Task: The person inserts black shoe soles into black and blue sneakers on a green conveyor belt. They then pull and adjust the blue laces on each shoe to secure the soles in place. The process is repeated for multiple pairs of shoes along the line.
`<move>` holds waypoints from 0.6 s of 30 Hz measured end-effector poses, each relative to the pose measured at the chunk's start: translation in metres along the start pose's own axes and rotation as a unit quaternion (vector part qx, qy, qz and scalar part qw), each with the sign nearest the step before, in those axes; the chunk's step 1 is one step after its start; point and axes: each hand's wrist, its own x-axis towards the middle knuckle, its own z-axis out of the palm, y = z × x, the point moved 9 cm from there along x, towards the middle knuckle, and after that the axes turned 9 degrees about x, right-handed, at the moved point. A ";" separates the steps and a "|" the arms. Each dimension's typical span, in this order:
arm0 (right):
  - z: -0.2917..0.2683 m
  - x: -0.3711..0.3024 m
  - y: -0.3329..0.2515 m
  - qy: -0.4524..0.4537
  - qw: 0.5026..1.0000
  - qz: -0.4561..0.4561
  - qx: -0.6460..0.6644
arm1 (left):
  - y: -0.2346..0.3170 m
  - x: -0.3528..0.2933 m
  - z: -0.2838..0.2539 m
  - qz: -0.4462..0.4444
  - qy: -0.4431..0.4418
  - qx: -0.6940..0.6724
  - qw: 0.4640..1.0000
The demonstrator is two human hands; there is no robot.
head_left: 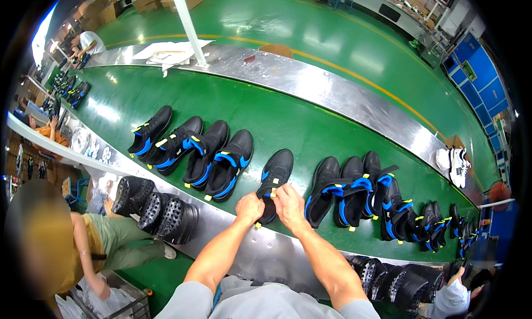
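A black shoe (279, 165) with yellow-green tabs lies on the green belt in front of me, toe pointing away. My left hand (250, 207) is closed on the left side of its collar. On the other side, the fingers of my right hand (289, 205) pinch at the top of the shoe, near a yellow tab by the strap; the fingertips are partly hidden. Left of it stands a group of black-and-blue shoes (233, 164). Another black shoe (323, 189) sits close by my right hand, with more beside it.
The green belt (127, 89) runs between metal ledges (310, 78). Black shoe moulds (177, 222) stand on the near ledge at left, more moulds (396, 283) at right. A white post (188, 25) rises from the far ledge, beside papers (166, 53). A person (83, 247) stands at my left.
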 end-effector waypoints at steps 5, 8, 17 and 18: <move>-0.051 -0.017 0.001 0.066 0.994 0.079 0.020 | 0.032 -0.025 -0.053 0.027 0.068 0.142 0.987; -0.125 -0.048 0.036 0.143 0.972 0.169 -0.084 | 0.087 -0.075 -0.106 0.224 0.278 0.015 0.934; -0.124 -0.031 0.097 0.005 0.987 0.105 -0.125 | 0.186 -0.012 0.015 0.275 0.104 -0.130 0.947; -0.124 -0.032 0.090 -0.040 0.984 0.098 -0.143 | 0.171 -0.003 0.019 0.214 0.058 -0.173 0.960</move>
